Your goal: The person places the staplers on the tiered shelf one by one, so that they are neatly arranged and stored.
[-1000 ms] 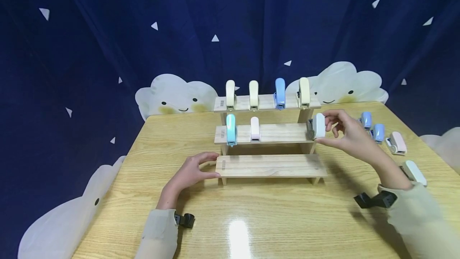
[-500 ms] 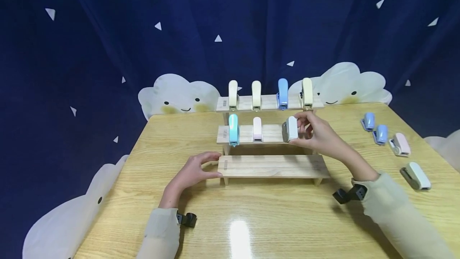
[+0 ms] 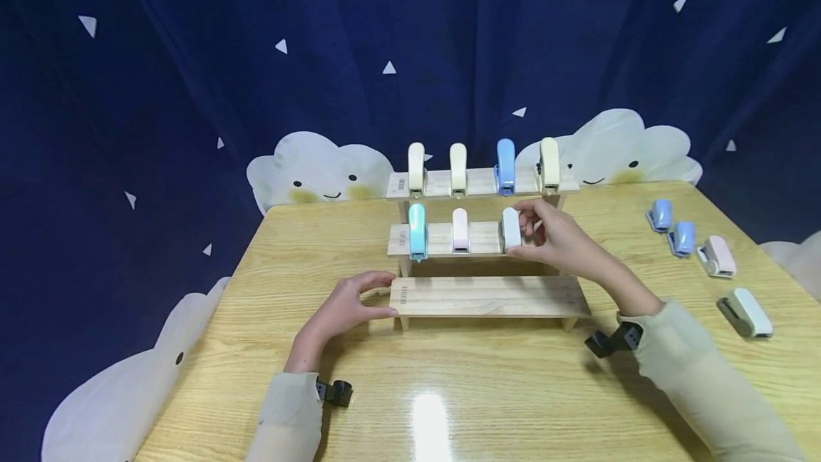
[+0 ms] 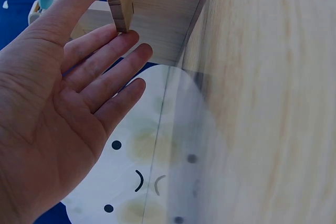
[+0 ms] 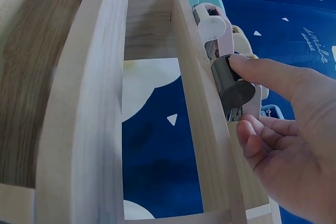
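Stapler [image 3: 511, 229], white, sits in the right hand [image 3: 559, 239], thumb at its near end and fingertips at its far side, at the middle shelf [image 3: 481, 237]; whether it already bears on the wood cannot be told. Seen from the right wrist, the thumb lies against its dark grey end [image 5: 233, 85], the other fingers curled behind.

Left of this grip, on the same shelf, stand a pink stapler [image 3: 460, 230] and, farther along, a teal one [image 3: 417, 230]. Above and behind the grip, the top shelf [image 3: 482, 182] holds a row: two cream ones [image 3: 458, 168] to the left, a blue one [image 3: 506, 165] almost straight above, another cream one [image 3: 549, 162] to the right.

Below the grip runs the bottom shelf [image 3: 489, 296]. At its left end is the left hand [image 3: 343, 305], fingers loosely extended, thumb at the front corner and forefinger at the rear one.

Right of the grip, well apart on the table [image 3: 513, 391], lie two light-blue staplers [image 3: 682, 238], a pale-pink one [image 3: 718, 257] and, nearest the person, a second white one [image 3: 747, 314].
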